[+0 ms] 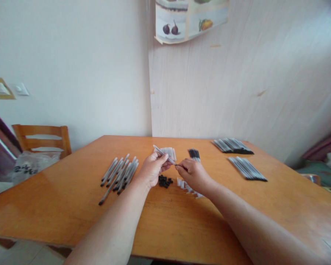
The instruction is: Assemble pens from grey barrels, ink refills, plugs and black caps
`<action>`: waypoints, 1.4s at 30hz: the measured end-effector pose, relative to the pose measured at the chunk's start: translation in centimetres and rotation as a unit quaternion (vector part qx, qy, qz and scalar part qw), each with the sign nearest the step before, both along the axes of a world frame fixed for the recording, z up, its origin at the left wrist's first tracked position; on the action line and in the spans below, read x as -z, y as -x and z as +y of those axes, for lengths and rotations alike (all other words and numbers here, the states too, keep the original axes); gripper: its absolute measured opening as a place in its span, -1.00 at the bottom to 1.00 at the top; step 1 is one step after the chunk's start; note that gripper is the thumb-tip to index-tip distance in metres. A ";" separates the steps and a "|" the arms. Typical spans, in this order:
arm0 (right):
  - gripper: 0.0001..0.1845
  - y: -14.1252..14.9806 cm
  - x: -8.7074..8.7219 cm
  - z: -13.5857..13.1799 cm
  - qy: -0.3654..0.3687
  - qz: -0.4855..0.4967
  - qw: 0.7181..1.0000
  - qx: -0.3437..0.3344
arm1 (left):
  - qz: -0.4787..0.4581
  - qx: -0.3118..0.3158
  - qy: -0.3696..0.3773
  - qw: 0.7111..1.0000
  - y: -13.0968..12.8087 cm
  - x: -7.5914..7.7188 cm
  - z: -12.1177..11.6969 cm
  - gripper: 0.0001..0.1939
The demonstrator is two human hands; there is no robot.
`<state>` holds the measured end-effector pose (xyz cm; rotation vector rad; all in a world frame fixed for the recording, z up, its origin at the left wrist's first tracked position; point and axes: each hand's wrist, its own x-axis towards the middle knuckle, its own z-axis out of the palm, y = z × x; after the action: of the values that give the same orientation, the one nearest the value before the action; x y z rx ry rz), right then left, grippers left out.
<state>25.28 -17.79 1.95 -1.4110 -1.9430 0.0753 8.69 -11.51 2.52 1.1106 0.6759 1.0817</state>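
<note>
My left hand (152,167) is closed around a translucent whitish pen barrel (171,161), which slants down to the right. At the barrel's lower end, my right hand (191,172) pinches a thin dark piece (177,165), mostly hidden by the fingers. Just below the hands lies a heap of small black plugs (163,181). Small clear white caps (186,186) are partly covered by my right hand. Behind my left hand is a row of pale barrels (169,152). Thin dark-topped sticks (194,154) form a bundle beyond my right hand.
Left on the wooden table (71,198) is a loose pile of pens (123,173) with black ends. Two neat batches of similar pens, one farther back (231,145) and one nearer (247,168), lie at the right. A wooden chair (41,141) stands beyond the left edge.
</note>
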 end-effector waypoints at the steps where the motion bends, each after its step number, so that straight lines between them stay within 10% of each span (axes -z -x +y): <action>1: -0.70 0.0 0.0 0.0 -0.004 -0.005 1.000 0.002 | 0.002 -0.004 -0.001 1.000 0.0 0.0 0.0 -0.80; 42: -0.80 -0.1 0.2 0.2 0.003 0.037 0.999 0.006 | -0.042 -0.085 0.072 0.993 0.2 0.9 1.3 -0.80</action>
<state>25.36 -17.55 1.74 -1.4047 -1.8746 0.1269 8.50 -10.24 1.66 0.8920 0.7798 1.1979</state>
